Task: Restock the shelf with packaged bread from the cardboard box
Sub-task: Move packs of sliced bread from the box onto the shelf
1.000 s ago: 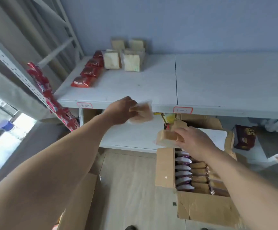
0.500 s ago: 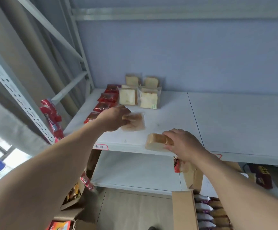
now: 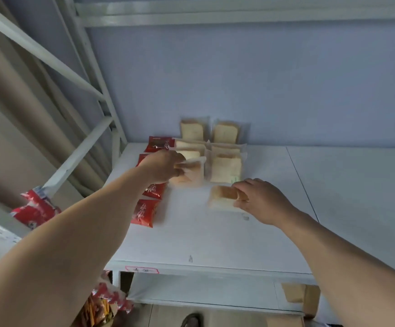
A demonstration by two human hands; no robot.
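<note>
On the white shelf [image 3: 215, 241], a row of red packets [image 3: 144, 212] is seen at the left. A bread packet [image 3: 190, 172] is gripped by the left hand [image 3: 166, 169] before the stacked bread [image 3: 226, 169]. Another bread packet [image 3: 222, 198] is gripped by the right hand [image 3: 260, 200], low over the shelf.

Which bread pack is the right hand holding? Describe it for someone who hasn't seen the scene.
Start at the white metal shelf and find the cluster of clear-wrapped pale bread packs near the back wall. Just in front of them, the right hand grips a tan, browner-crusted bread pack, the only one apart from the rows.
</note>
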